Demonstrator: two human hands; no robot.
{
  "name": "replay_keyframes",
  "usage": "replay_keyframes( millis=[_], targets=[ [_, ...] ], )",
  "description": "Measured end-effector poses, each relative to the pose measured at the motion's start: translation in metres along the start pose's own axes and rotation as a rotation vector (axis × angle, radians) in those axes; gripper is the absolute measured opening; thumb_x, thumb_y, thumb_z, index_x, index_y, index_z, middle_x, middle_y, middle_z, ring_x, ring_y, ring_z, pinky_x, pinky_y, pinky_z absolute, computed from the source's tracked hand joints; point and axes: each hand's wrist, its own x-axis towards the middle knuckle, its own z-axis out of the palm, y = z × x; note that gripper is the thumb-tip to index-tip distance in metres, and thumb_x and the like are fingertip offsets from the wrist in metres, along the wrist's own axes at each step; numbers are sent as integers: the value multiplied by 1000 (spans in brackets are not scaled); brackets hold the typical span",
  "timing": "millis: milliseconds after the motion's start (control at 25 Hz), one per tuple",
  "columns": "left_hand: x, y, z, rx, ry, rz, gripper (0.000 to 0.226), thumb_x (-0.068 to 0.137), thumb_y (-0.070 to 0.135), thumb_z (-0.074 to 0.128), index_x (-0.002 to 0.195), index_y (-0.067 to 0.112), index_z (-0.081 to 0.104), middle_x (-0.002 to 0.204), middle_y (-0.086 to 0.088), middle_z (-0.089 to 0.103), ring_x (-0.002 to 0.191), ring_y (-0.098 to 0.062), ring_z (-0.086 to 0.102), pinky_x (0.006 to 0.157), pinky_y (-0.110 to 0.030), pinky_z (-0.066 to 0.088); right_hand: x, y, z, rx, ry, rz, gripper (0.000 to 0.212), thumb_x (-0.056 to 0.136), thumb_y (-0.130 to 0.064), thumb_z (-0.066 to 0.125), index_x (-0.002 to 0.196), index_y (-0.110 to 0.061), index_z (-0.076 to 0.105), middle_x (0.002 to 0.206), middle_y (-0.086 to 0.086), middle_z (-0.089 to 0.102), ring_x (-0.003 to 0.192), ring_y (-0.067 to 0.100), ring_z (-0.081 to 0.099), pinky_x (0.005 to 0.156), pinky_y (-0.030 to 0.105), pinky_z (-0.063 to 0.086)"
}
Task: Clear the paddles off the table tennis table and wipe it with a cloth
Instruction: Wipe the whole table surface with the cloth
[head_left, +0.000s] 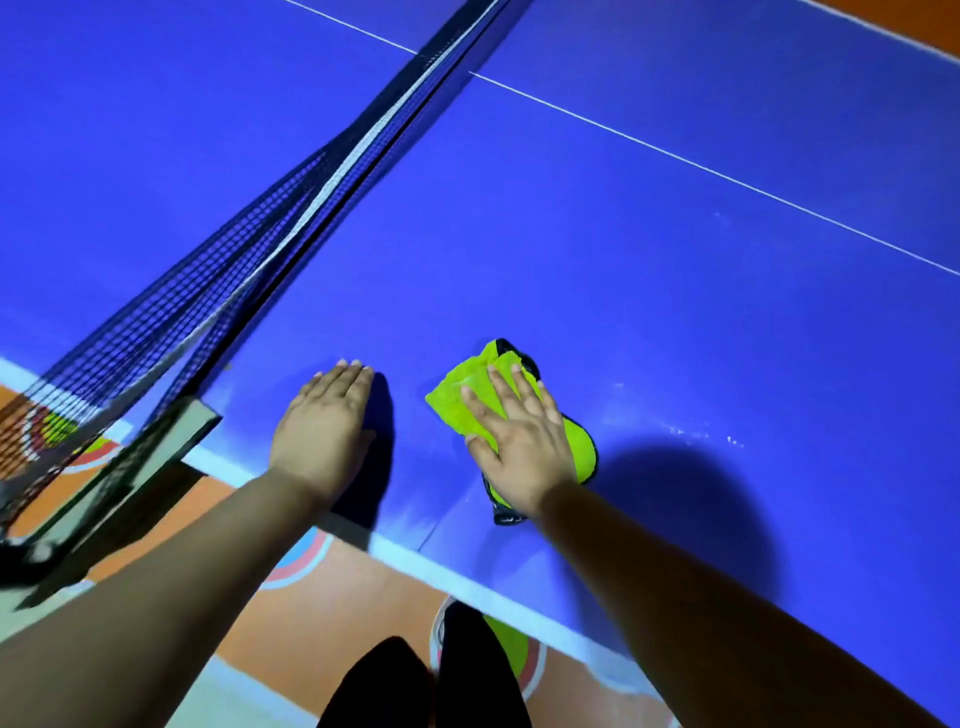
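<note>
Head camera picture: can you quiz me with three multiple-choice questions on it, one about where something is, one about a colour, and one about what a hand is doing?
1. Where is the cloth?
A. On the floor.
B. On the table, under the right hand.
C. In a bucket.

2. What colour is the cloth mainly?
A. White.
B. Red.
C. Yellow-green.

3. What is the left hand doing?
A. Lying flat on the table, holding nothing.
B. Gripping a paddle.
C. Clenched into a fist in the air.

Answers:
1 B: the right hand lies spread on top of the cloth, pressing it onto the blue table.
2 C: bright yellow-green shows all round that hand, with a dark edge.
3 A: the left hand rests on the table with its fingers straight, beside the cloth and apart from it.
</note>
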Motion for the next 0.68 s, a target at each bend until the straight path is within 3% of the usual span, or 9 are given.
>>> replay_keyframes(
  millis=[120, 280, 400, 520, 680],
  targets=[
    [-51, -10, 6, -23, 2, -25, 68, 77, 10, 69, 138, 1, 40, 144, -16, 40, 136, -28, 34, 113, -36, 19, -40, -36, 12, -14, 21, -55, 53, 88, -48, 39, 141, -39, 43, 154, 0, 33, 146, 25, 21, 116, 41, 10],
    [-95, -13, 12, -23, 36, -2, 63, 67, 0, 75, 126, -5, 54, 130, -22, 53, 122, -35, 50, 104, -44, 33, -84, -69, 17, -33, -12, -136, 54, 85, -45, 43, 139, -43, 41, 155, -3, 31, 146, 22, 19, 117, 39, 7],
    [-102, 1, 10, -18, 34, 35, 62, 64, -4, 74, 123, -7, 55, 127, -23, 55, 120, -36, 52, 102, -45, 35, -106, -74, 13, -34, -38, -188, 55, 82, -43, 45, 137, -44, 43, 153, -4, 34, 145, 20, 22, 116, 38, 9],
    [-96, 25, 3, -44, -17, 81, 64, 76, 3, 66, 136, 0, 43, 142, -16, 42, 134, -28, 37, 111, -36, 22, -129, -58, 6, -23, -74, -225, 57, 80, -41, 46, 137, -42, 44, 154, -6, 33, 145, 17, 20, 116, 38, 12],
    [-71, 57, -2, -47, -107, 159, 68, 91, 23, 49, 149, 12, 13, 157, -3, 11, 144, -16, 7, 114, -27, 0, -138, -19, -7, 35, -36, -128, 61, 77, -36, 49, 138, -37, 45, 152, -4, 36, 144, 20, 26, 116, 46, 23]
  ],
)
